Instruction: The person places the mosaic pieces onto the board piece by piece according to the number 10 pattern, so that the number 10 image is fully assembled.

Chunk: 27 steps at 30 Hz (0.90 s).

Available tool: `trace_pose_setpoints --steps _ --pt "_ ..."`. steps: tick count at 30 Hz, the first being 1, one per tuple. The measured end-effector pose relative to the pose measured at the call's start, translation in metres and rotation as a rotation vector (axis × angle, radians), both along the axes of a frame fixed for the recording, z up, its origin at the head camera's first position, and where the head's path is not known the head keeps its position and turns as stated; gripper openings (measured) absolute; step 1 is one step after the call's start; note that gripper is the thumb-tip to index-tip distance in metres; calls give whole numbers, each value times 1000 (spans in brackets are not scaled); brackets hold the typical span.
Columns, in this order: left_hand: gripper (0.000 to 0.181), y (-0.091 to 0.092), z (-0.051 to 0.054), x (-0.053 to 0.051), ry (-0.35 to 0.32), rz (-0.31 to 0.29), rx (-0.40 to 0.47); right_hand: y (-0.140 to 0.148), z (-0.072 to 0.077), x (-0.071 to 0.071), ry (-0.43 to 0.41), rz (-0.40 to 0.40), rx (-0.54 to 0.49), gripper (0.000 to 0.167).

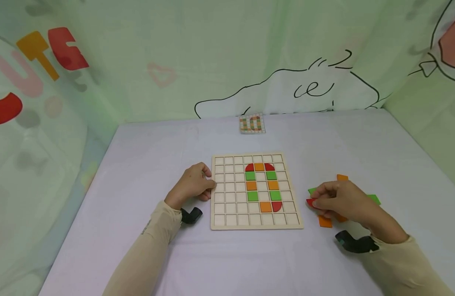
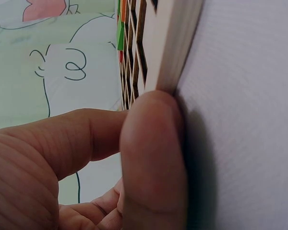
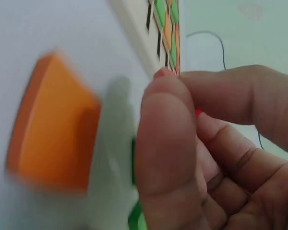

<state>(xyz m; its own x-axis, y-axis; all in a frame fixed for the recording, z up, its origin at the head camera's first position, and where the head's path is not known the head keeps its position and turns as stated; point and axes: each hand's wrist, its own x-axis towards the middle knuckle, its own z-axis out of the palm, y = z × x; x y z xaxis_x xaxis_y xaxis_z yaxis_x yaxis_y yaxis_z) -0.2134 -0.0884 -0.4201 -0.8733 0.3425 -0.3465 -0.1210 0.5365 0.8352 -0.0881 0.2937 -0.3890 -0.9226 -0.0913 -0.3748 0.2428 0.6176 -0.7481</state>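
My left hand (image 1: 192,183) holds the left edge of a pale wooden grid board (image 1: 227,209), thumb and index finger at the rim. In the left wrist view, the thumb (image 2: 153,143) meets the board's side (image 2: 175,52). Red, orange and green tiles on the board form a ring, with an unfilled square at its lower left corner. To the board's right, my right hand (image 1: 347,203) pinches a small red tile (image 1: 311,202) between thumb and fingers. In the right wrist view, that tile is mostly hidden behind the thumb (image 3: 165,139).
Loose orange tiles (image 1: 325,222) and green tiles (image 1: 374,199) lie under and around my right hand, partly covered by it. A small pattern card (image 1: 252,124) lies at the back of the white-covered table (image 1: 164,144). A printed curtain (image 1: 212,49) stands behind.
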Motion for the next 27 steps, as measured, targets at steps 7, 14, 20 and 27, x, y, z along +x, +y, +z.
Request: trace_pose_setpoints --steps 7,14,20,27 --pt "25 -1 0 0 -9 3 1 -26 -1 -15 -53 -46 -128 25" --pt "25 0 1 1 -8 4 -4 -56 -4 -28 -52 -42 -229 21" --pt "25 -1 0 -1 -10 4 -5 -75 -2 -35 -73 -9 -314 23" --pt "25 -2 -1 -1 -22 10 -2 -97 -5 -39 -117 -4 -324 24"
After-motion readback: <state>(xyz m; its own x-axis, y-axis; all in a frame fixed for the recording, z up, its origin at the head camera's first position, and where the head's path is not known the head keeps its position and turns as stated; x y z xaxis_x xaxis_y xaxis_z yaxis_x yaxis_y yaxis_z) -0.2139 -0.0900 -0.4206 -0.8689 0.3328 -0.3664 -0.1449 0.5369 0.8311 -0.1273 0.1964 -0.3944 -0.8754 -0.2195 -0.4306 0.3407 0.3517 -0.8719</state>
